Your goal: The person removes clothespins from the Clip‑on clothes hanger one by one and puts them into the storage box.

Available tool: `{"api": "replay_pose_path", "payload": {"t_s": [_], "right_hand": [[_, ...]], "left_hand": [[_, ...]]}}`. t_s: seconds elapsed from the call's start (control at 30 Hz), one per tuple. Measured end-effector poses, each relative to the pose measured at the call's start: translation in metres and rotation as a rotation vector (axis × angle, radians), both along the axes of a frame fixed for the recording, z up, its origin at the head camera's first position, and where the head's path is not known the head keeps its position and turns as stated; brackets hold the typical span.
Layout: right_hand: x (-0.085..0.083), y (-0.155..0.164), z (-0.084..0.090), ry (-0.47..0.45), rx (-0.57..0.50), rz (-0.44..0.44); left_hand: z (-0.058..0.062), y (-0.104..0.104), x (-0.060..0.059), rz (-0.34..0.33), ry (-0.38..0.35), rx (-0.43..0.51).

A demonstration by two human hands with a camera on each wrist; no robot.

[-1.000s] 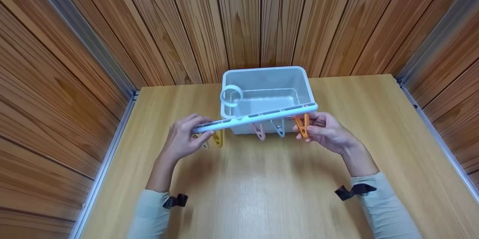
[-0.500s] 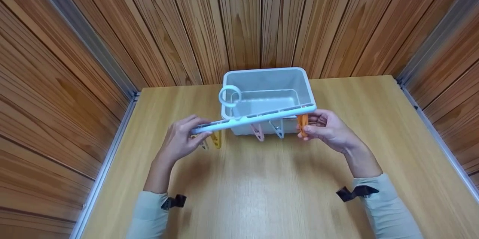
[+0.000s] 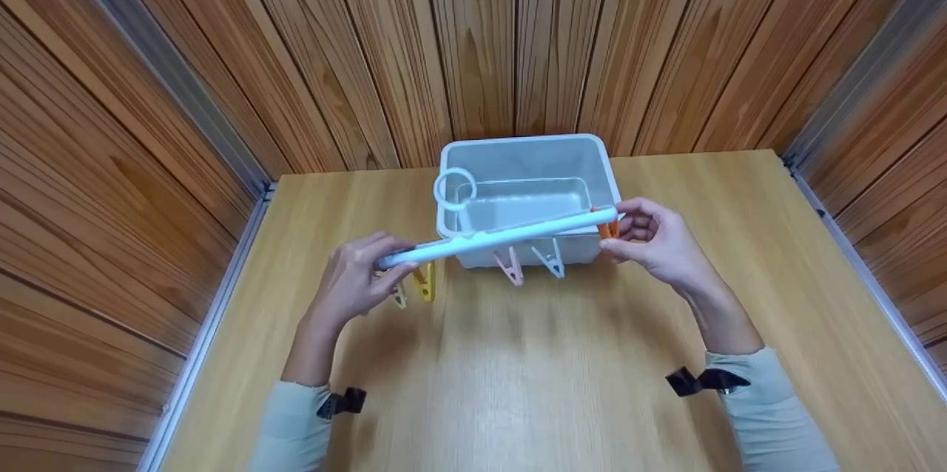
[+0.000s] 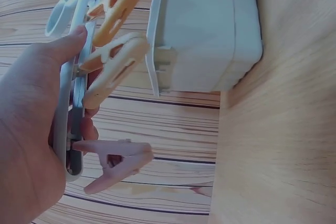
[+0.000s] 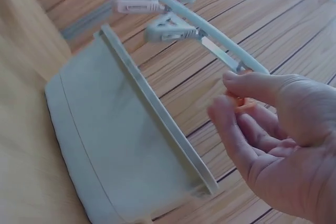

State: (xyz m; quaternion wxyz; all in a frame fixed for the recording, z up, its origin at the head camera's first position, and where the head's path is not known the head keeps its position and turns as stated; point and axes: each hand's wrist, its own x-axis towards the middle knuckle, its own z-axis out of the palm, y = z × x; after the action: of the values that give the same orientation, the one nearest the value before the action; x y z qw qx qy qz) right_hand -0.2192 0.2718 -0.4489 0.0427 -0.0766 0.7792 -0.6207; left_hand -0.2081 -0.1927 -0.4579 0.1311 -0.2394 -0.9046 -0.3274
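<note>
A light blue clip hanger (image 3: 510, 236) with a ring hook (image 3: 437, 189) is held slanted in the air, its right end higher in the head view. My left hand (image 3: 359, 272) grips its left end, thumb along the bar. At the other end, my right hand (image 3: 658, 243) pinches an orange clothespin (image 3: 608, 228) right at the bar, mostly hidden by the fingers in the right wrist view. Below the bar hang a yellow clothespin (image 3: 426, 285), a cream clothespin (image 4: 118, 69), a pink clothespin (image 3: 510, 268) and a blue clothespin (image 3: 550, 260). Another pinkish clothespin (image 4: 123, 161) shows by my left palm.
Behind the hanger, a pale grey-blue plastic bin (image 3: 577, 251) stands on the wooden table (image 3: 503, 368), near its back edge. Wood-plank walls (image 3: 481, 35) rise at the back and both sides. Each wrist wears a black camera strap.
My right hand has risen with the orange clothespin, from below the bar up to its right end. The bar has rolled, so its slotted top shows less. The left hand keeps its grip.
</note>
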Motion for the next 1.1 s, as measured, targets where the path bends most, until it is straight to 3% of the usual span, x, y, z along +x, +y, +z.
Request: {"api": "replay_pose_path", "payload": {"t_s": [0.5, 0.8, 1.1], "right_hand": [[-0.001, -0.001, -0.002, -0.038, 0.010, 0.014], [-0.001, -0.003, -0.002, -0.044, 0.002, 0.019], [0.000, -0.007, -0.005, 0.003, -0.110, 0.067]], "left_hand": [[-0.007, 0.004, -0.001, -0.006, 0.010, 0.026], [-0.010, 0.003, -0.001, 0.003, -0.040, 0.054], [-0.012, 0.004, -0.001, -0.021, -0.121, 0.131]]}}
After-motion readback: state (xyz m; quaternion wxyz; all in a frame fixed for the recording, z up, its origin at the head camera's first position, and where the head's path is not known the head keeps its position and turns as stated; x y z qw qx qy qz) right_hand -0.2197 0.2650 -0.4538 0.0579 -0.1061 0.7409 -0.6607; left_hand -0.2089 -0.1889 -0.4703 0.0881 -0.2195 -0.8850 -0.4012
